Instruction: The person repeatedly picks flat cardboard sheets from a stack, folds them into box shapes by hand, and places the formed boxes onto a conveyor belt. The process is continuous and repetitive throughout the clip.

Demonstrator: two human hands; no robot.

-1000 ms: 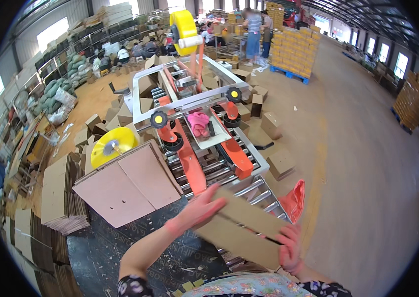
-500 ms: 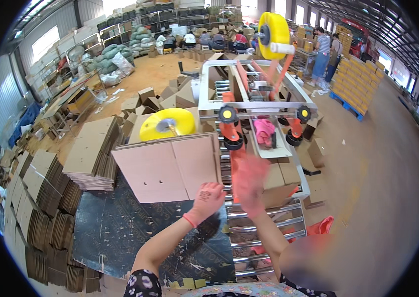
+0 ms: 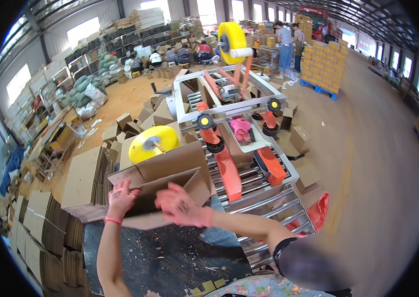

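Note:
A brown cardboard carton [image 3: 169, 161] stands partly unfolded on a black board [image 3: 169, 252], its opening facing up. My left hand [image 3: 122, 199], in a pink glove, grips the carton's left edge with bent fingers. Over the carton's near side is my right hand [image 3: 182, 205], also gloved in pink. It is slightly blurred, with its fingers apart, and whether it touches the cardboard I cannot tell.
A tape-sealing machine [image 3: 229, 116] with a roller conveyor [image 3: 269, 213] stands to the right. A yellow tape roll [image 3: 154, 143] lies behind the carton. Flat cardboard stacks [image 3: 83, 183] are at left. Several people sit or stand farther back.
The flat carton has been spread open. My left hand moved to its left edge, and my right hand came from the conveyor to the carton. The box at the machine's near end has gone from there.

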